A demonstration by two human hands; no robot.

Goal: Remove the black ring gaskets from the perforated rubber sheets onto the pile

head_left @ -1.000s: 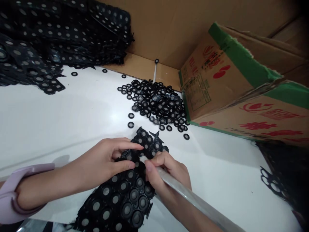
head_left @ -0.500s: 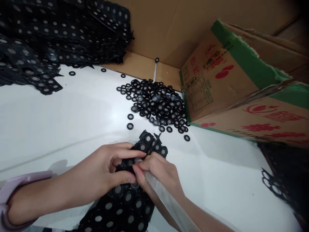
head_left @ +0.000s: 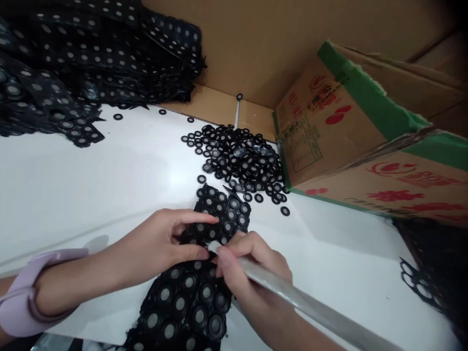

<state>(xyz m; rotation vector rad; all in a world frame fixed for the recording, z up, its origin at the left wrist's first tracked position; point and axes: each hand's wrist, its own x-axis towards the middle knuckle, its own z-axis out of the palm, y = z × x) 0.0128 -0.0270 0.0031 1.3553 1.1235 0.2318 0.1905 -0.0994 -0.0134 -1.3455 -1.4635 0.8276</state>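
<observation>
A black rubber sheet (head_left: pixel 179 303) of moulded round rings with pale centres lies in front of me, its far end bent up. My left hand (head_left: pixel 166 246) grips it from the left, the index finger across the top and the thumb lower down. In my right hand (head_left: pixel 252 270) is a long pale grey rod (head_left: pixel 310 304), pinched near its whitish tip. That tip meets the sheet beside my left thumb; exactly what it touches there is hidden. Just beyond the sheet is a heap of loose black rings (head_left: pixel 244 161).
Stacked black sheets (head_left: pixel 120 58) fill the back left. A cardboard box (head_left: pixel 329 117) with green edges stands at the right, against a cardboard wall (head_left: pixel 248 44). Black punched-out scrap (head_left: pixel 420 285) lies at the right edge. Single rings are scattered on the white table (head_left: pixel 127 180).
My right hand has turned and drawn slightly right and down, showing more of the rod and its tip. The sheet's far end now reaches farther up, toward the heap, and more of its rings show.
</observation>
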